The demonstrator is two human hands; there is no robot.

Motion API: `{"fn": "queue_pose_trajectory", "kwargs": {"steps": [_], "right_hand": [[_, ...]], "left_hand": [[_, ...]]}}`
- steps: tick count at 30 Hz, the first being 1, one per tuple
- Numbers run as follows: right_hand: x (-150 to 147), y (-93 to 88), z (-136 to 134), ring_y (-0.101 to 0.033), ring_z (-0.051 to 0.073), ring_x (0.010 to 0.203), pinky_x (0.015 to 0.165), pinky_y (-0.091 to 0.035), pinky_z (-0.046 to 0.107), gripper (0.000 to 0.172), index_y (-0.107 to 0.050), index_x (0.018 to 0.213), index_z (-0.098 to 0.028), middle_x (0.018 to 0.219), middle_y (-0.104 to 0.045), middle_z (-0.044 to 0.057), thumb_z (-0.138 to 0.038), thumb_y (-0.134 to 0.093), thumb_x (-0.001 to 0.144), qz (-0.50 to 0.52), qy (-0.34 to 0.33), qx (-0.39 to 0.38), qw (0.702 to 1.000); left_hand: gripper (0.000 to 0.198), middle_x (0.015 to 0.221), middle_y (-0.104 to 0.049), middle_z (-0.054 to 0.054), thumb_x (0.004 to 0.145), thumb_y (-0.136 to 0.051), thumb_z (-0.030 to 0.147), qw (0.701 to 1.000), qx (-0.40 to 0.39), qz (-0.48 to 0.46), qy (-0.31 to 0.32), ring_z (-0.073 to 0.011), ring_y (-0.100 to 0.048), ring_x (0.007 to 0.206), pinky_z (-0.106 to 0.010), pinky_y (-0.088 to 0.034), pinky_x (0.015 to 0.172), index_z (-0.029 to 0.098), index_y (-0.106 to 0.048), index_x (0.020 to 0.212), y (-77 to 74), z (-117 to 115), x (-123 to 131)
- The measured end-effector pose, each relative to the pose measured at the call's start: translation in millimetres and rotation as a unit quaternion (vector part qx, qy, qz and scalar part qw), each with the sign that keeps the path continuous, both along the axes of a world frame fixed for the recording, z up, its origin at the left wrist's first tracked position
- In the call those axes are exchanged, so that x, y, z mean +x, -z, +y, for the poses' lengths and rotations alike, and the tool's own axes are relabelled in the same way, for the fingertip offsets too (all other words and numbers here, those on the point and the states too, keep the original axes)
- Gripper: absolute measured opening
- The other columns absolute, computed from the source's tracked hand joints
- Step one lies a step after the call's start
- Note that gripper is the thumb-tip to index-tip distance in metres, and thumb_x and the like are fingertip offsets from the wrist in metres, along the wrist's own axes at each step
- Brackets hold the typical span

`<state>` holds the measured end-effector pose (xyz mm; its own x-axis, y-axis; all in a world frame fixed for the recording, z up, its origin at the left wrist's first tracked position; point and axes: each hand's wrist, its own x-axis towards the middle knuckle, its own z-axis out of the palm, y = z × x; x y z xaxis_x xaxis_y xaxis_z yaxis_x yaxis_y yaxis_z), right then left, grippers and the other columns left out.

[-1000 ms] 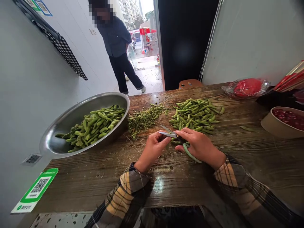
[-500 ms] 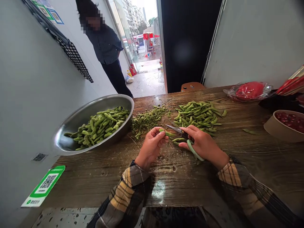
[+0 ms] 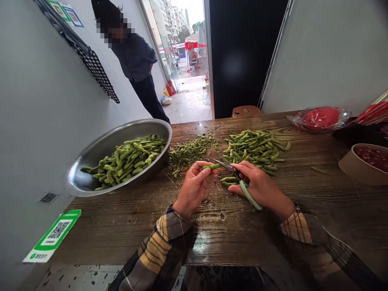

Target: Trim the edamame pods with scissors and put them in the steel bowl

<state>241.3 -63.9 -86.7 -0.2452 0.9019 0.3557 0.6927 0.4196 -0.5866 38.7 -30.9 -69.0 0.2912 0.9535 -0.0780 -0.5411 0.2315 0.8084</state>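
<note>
Between the thumb and fingers of my left hand point(image 3: 195, 184) is a green soybean pod point(image 3: 212, 166), its free end pointing right. My right hand point(image 3: 257, 184) grips green-handled scissors point(image 3: 248, 195), whose dark blades point(image 3: 223, 164) reach left to the tip of the pod. Just beyond my right hand lies a heap of whole pods point(image 3: 253, 145), with a few loose pods point(image 3: 229, 180) under the scissors. A pile of small trimmed ends point(image 3: 190, 151) sits beyond my left hand. Many pods fill the tilted steel basin point(image 3: 87, 161) on the left.
A green QR-code card point(image 3: 53, 236) is at the table's left edge. To the right are a red item in clear plastic point(image 3: 321, 119) and a bowl of dark red pieces point(image 3: 351, 163). A person point(image 3: 133, 60) stands by the wall near the doorway.
The scissor blades and the pod's end have come together. The pod now lies more level in my left hand. The standing person's head and upper body have shifted slightly.
</note>
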Motion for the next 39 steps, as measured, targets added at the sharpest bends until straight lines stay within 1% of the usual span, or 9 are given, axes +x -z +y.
{"fn": "queue_pose_trajectory", "kwargs": {"steps": [17,21,23,26,28,31,33,35,39], "right_hand": [[7,1.1,4,-0.065,0.026,0.093,0.078,-0.053,0.037,0.044,-0.061,0.119,-0.02,0.106,-0.067,0.011,-0.043,-0.065,0.082,-0.023,0.008,0.052,0.998],[13,-3.0,8,-0.065,0.027,0.092,0.081,-0.052,0.039,0.043,-0.061,0.116,-0.018,0.101,-0.067,0.011,-0.044,-0.064,0.083,0.021,0.068,0.08,0.994],[14,-5.0,9,-0.064,0.027,0.092,0.083,-0.051,0.039,0.041,-0.062,0.115,-0.016,0.1,-0.067,0.011,-0.043,-0.064,0.083,0.026,0.076,0.088,0.993],[13,-6.2,8,-0.064,0.025,0.089,0.081,-0.051,0.038,0.04,-0.062,0.114,-0.014,0.098,-0.066,0.011,-0.041,-0.062,0.085,0.023,0.065,0.079,0.994],[11,-5.7,8,-0.064,0.025,0.088,0.079,-0.051,0.037,0.039,-0.061,0.115,-0.015,0.098,-0.066,0.011,-0.041,-0.061,0.086,0.02,0.058,0.071,0.996],[10,-4.2,7,-0.064,0.025,0.088,0.078,-0.051,0.038,0.039,-0.061,0.116,-0.017,0.098,-0.066,0.01,-0.042,-0.062,0.085,0.017,0.052,0.059,0.997],[10,-3.4,7,-0.063,0.025,0.088,0.078,-0.051,0.039,0.041,-0.061,0.116,-0.017,0.097,-0.066,0.01,-0.043,-0.063,0.084,0.014,0.051,0.054,0.997],[11,-3.1,7,-0.063,0.025,0.087,0.078,-0.052,0.039,0.041,-0.061,0.116,-0.017,0.097,-0.066,0.01,-0.043,-0.063,0.084,0.013,0.051,0.051,0.997],[11,-3.1,7,-0.063,0.025,0.086,0.076,-0.052,0.038,0.042,-0.061,0.117,-0.02,0.097,-0.065,0.009,-0.043,-0.064,0.083,0.017,0.056,0.06,0.996]], "left_hand": [[0.019,0.091,-0.068,-0.004,0.075,-0.068,0.02,0.999,0.011,0.031,0.007,-0.0155,-0.065,0.083,-0.031,-0.052,0.08,0.017,-0.057,0.09,5.0,8,-3],[0.015,0.07,-0.056,0.002,0.079,-0.059,0.026,0.985,0.062,0.157,0.044,-0.0114,-0.055,0.06,-0.028,-0.048,0.065,0.018,-0.06,0.092,12.0,9,1],[0.012,0.068,-0.054,0.001,0.079,-0.06,0.027,0.935,0.154,0.315,0.046,-0.0109,-0.049,0.058,-0.026,-0.043,0.062,0.018,-0.064,0.086,17.4,7,6],[0.008,0.077,-0.057,-0.002,0.077,-0.063,0.022,0.796,0.315,0.514,0.059,-0.0141,-0.051,0.068,-0.025,-0.038,0.065,0.019,-0.068,0.082,23.8,3,13],[0.012,0.082,-0.057,-0.003,0.077,-0.063,0.02,0.717,0.369,0.587,0.076,-0.0156,-0.052,0.071,-0.026,-0.037,0.064,0.021,-0.069,0.087,26.0,0,15],[0.011,0.085,-0.056,-0.003,0.076,-0.062,0.018,0.669,0.387,0.627,0.096,-0.0158,-0.051,0.071,-0.026,-0.036,0.063,0.021,-0.067,0.085,26.9,-1,14],[0.007,0.085,-0.056,-0.003,0.076,-0.062,0.018,0.684,0.387,0.61,0.1,-0.0155,-0.051,0.072,-0.026,-0.037,0.064,0.021,-0.066,0.081,26.0,0,12],[0.002,0.083,-0.057,-0.003,0.076,-0.063,0.019,0.728,0.375,0.567,0.086,-0.0156,-0.051,0.075,-0.026,-0.037,0.067,0.019,-0.065,0.077,23.5,3,9],[0.014,0.072,-0.058,-0.001,0.079,-0.063,0.03,0.874,0.241,0.417,0.06,-0.0113,-0.047,0.063,-0.022,-0.035,0.058,0.016,-0.062,0.079,15.4,6,4]]}}
